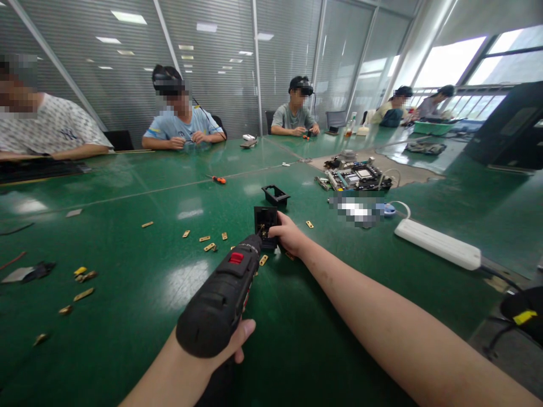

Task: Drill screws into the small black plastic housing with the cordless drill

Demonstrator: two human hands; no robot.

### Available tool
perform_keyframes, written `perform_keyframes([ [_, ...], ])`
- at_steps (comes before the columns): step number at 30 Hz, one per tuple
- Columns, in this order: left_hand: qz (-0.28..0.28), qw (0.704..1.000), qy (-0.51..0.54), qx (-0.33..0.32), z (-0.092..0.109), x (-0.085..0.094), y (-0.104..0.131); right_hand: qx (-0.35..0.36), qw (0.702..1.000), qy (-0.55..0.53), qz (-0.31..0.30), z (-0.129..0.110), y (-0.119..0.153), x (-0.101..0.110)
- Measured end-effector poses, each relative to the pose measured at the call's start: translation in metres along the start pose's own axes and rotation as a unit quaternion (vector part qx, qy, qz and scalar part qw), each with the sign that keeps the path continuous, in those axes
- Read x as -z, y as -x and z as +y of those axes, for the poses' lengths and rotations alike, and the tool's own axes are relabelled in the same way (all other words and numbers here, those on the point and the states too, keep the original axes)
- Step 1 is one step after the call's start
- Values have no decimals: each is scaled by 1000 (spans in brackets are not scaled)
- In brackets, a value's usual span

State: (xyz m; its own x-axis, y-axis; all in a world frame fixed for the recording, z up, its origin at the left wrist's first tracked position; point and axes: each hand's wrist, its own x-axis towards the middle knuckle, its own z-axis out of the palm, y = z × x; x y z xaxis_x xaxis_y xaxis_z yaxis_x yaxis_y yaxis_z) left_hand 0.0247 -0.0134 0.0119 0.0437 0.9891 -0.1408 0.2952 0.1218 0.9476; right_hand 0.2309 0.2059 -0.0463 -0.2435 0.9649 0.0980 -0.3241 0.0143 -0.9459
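My left hand [235, 341] is wrapped round the grip of a black cordless drill [217, 297] with a red switch on top. The drill's front end points away from me into an open black plastic housing [265, 215]; its bit tip is hard to make out. Brass-coloured parts show inside the housing. My right hand [290, 233] grips the housing from its right side, fingers partly hidden by it. Just beyond lies a black rectangular frame [275, 195]. Small two-holed brass strips [209, 247] are scattered around the housing, some partly covered by the drill and my right hand.
A circuit board [358, 175] and a white power strip [439, 244] lie to the right. An orange screwdriver [218, 180] is farther back. Brass scraps [87, 276] and a torn dark piece [40, 271] lie at left. Several people sit across the green table [127, 175].
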Motion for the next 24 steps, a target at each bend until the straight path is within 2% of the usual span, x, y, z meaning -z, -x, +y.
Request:
perform_keyframes([
  [8, -26, 999, -17, -25, 1, 3, 2, -1, 1000, 3, -4, 1, -1, 1],
  [24, -28, 1000, -1, 1, -1, 2, -1, -1, 1000, -3, -3, 0, -2, 1],
])
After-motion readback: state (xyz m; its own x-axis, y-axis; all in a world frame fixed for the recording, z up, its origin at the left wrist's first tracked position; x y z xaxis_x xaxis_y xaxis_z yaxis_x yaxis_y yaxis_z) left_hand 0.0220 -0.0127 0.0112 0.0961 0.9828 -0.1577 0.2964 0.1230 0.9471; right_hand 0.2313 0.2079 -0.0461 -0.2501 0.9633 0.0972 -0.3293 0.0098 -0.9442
